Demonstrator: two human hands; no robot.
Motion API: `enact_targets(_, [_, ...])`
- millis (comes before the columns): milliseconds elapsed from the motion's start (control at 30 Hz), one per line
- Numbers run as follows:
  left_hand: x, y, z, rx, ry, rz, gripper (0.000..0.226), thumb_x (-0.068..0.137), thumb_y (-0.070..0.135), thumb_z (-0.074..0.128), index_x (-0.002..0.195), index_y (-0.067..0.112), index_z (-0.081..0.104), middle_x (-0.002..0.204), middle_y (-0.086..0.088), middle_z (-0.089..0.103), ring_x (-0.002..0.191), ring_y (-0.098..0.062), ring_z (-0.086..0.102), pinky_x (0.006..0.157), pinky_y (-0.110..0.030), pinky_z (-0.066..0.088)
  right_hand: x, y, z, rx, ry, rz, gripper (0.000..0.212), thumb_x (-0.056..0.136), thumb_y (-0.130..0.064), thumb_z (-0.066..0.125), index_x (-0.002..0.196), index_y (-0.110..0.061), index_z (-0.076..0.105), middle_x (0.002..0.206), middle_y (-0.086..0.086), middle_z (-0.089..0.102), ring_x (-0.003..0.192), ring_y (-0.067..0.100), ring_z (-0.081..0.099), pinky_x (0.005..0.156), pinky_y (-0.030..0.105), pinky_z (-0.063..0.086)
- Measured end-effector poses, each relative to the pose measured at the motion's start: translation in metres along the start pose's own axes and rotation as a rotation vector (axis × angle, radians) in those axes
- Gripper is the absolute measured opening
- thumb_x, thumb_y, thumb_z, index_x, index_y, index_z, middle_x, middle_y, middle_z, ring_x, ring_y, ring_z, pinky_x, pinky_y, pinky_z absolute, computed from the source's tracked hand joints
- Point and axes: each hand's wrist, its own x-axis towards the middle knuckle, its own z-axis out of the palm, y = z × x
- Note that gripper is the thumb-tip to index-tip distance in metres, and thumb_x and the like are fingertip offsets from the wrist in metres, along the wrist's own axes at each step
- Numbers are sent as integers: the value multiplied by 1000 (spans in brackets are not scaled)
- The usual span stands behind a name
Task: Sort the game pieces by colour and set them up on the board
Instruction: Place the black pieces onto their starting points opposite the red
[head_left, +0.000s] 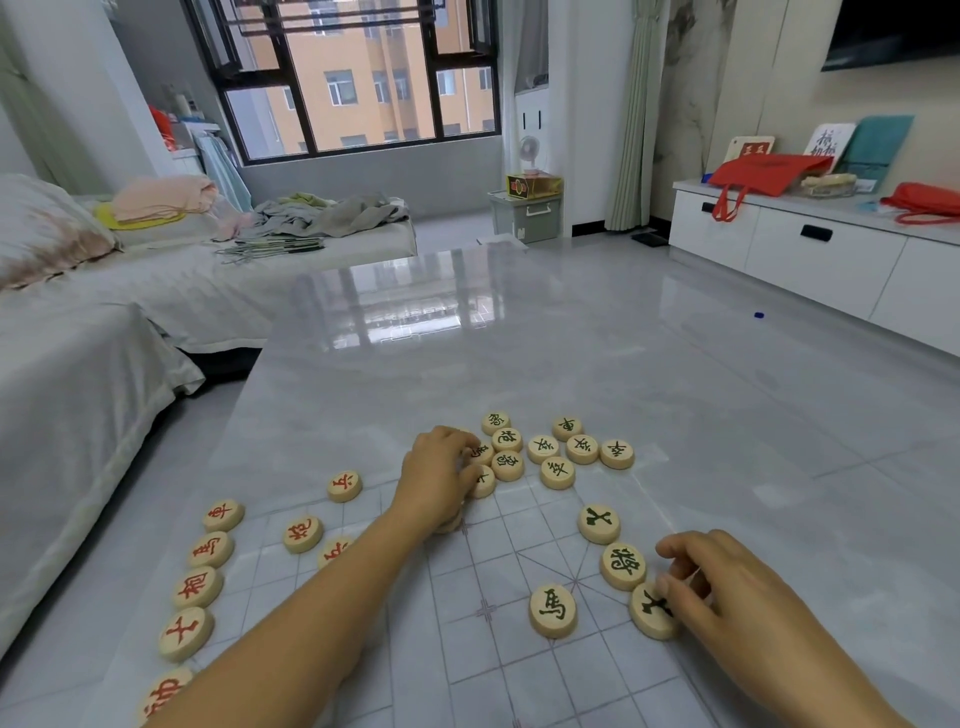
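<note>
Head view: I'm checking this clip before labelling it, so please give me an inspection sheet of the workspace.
Surface: glossy grey table with a thin gridded board sheet at the near end.
Job's things: red-marked pieces lie along the left; green-marked pieces are clustered at the far edge, and more lie near the right.
Clutter: nothing seen on the table.
Hands: left hand fingers pieces in the far cluster; right hand touches a green piece.
Cables: nothing seen.
Surroundings: covered sofa, window, white cabinet with red bags.
</note>
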Motion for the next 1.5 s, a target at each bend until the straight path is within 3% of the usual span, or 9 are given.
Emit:
enact_targets(233, [5, 11, 11, -30, -41, 34, 46, 82, 38, 66, 125, 26, 57, 135, 1, 42, 128, -20, 29, 105, -30, 26, 2, 0, 2, -20, -10, 0, 24, 93, -37, 43, 117, -35, 42, 100, -17, 44, 84, -1, 50, 69, 16, 42])
enact_targets(533, [-24, 25, -3, 104, -105, 151, 38, 82, 39, 64, 116, 24, 59, 136, 6, 41, 129, -15, 29, 102, -28, 24, 1, 1, 2, 37, 38, -38, 21, 93, -34, 45, 114, -36, 43, 99, -17, 44, 84, -2, 49, 66, 14, 41])
enact_targets(700, [-77, 49, -16, -284, -189, 145, 26, 78, 29, 69, 98, 33, 52, 107, 10, 52, 102, -4, 50, 82, -12, 39, 1, -10, 2, 203, -1, -167, 25, 76, -53, 54, 98, -51, 41, 102, -15, 47, 96, 4, 48, 72, 12, 41])
enact_targets(800, [-101, 71, -9, -368, -238, 177, 30, 74, 29, 73, 86, 39, 48, 96, 16, 50, 92, 1, 50, 78, -8, 39, -1, -12, 8, 178, -98, -231, 47, 67, -50, 65, 106, -53, 39, 103, -21, 44, 100, 2, 46, 78, 14, 41])
enact_targets(900, [-110, 83, 1, -434, -260, 172, 32, 74, 28, 75, 81, 41, 47, 90, 17, 49, 82, 3, 49, 73, -5, 37, -3, -10, 6, 153, -53, -268, 40, 59, -57, 56, 96, -53, 41, 106, -25, 41, 98, -3, 46, 76, 12, 39])
enact_targets(1033, [-108, 86, -5, -558, -344, 177, 20, 79, 21, 72, 88, 33, 59, 82, 17, 52, 64, 12, 49, 66, -6, 38, -6, 3, -9, 177, 23, -254, 19, 69, -28, 66, 78, -41, 55, 99, -24, 50, 82, 2, 53, 66, 13, 40])
enact_targets(1133, [-115, 84, -1, -508, -397, 223, 18, 81, 12, 68, 96, 22, 67, 80, 18, 56, 73, 8, 53, 72, -8, 41, -15, 13, -13, 164, 7, -236, 32, 75, -7, 69, 72, -36, 57, 89, -15, 58, 78, 5, 55, 63, 12, 41])
enact_targets(1333, [-129, 83, 11, -245, -357, 374, 28, 83, 21, 66, 111, 19, 63, 101, 9, 55, 83, 4, 47, 82, -13, 41, -34, 20, -14, 163, -51, -155, 21, 78, -19, 68, 85, -35, 56, 81, -8, 59, 86, 5, 51, 67, 15, 43])
enact_targets(1500, [-137, 88, 15, -111, -361, 475, 54, 71, 51, 65, 119, 26, 59, 114, 5, 58, 99, -7, 48, 87, -20, 36, -39, 18, -10, 109, -188, -133, 17, 78, -28, 67, 87, -33, 55, 81, -8, 58, 82, -1, 51, 65, 13, 41])
